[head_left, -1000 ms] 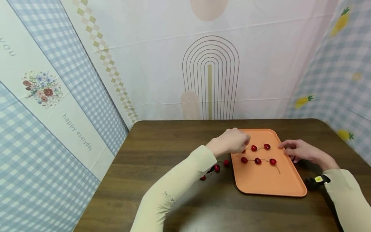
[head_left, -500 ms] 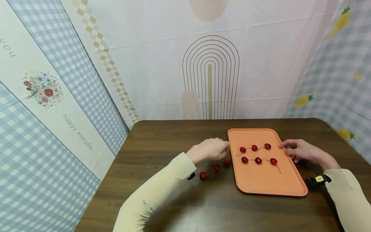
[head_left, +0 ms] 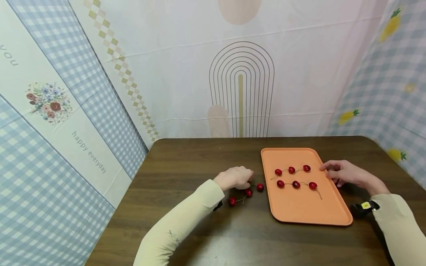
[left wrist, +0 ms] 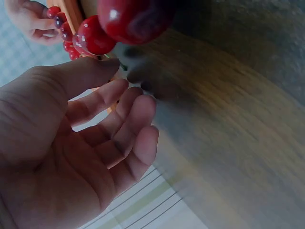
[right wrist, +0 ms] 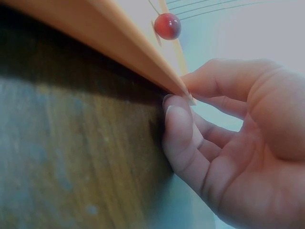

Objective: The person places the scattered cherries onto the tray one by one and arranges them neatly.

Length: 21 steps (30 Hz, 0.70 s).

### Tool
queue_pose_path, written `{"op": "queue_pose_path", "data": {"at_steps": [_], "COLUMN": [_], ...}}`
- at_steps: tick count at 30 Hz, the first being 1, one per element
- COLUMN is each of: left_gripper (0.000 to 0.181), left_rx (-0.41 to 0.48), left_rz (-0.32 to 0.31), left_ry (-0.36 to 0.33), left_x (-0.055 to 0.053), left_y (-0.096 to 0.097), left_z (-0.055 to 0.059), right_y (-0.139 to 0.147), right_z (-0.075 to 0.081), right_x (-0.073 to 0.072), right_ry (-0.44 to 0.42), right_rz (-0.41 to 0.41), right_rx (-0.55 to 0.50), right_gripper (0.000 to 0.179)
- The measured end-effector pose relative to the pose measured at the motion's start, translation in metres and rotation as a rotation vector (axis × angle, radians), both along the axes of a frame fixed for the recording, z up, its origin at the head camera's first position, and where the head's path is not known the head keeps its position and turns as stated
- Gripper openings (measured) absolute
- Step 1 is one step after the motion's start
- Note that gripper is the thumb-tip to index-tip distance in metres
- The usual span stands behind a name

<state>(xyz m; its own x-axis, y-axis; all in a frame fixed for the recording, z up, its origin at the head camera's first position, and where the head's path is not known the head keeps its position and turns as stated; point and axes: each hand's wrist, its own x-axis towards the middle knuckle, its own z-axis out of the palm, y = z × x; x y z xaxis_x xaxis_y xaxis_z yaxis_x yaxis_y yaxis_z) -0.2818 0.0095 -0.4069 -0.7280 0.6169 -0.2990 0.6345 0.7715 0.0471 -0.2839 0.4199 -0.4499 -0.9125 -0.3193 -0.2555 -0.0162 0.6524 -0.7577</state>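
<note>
My left hand [head_left: 235,177] is over the table just behind three loose red cherries, the nearest cherry [head_left: 232,201], a middle cherry [head_left: 248,192] and one cherry [head_left: 260,187] beside the tray. In the left wrist view its fingers are loosely bent, with a gap between thumb and forefinger right at a thin green stem [left wrist: 125,66]. My right hand [head_left: 346,173] pinches the right rim of the orange tray [head_left: 309,210], thumb above and fingertips below, as the right wrist view shows. On the tray lie two rows of stemmed cherries, including a back-row cherry [head_left: 291,170] and a front-row cherry [head_left: 296,184].
The dark wooden table [head_left: 186,159] extends left and in front of the tray. Behind it hangs a pale patterned cloth [head_left: 186,74], with blue checked cloth at both sides. A black band [head_left: 365,205] is on the right wrist.
From over the tray's left part, my left hand has moved left and down to the loose cherries, uncovering the back row's left cherry. The right hand stays at the rim.
</note>
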Motion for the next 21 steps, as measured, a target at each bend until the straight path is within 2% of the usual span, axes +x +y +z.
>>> {"op": "queue_pose_path", "data": {"at_steps": [8,17,21], "left_gripper": [0.033,0.022,0.024], "left_rx": [0.012,0.009,0.018], "left_rz": [-0.004,0.041,0.054], "left_ry": [-0.016,-0.007,-0.024], "left_x": [-0.0025,-0.0040,-0.0060], "left_y": [0.0051,0.0082,0.0089], "left_z": [-0.0035,-0.0068,-0.0077], "right_y": [-0.0023,-0.0018,-0.0014], "right_z": [0.0026,0.0012,0.0010], "right_x": [0.0018,0.0005,0.0010], "right_ry": [0.001,0.002,0.006], "right_rz": [-0.003,-0.001,-0.003], "right_rx": [0.007,0.009,0.011], "right_gripper": [0.041,0.041,0.041]}}
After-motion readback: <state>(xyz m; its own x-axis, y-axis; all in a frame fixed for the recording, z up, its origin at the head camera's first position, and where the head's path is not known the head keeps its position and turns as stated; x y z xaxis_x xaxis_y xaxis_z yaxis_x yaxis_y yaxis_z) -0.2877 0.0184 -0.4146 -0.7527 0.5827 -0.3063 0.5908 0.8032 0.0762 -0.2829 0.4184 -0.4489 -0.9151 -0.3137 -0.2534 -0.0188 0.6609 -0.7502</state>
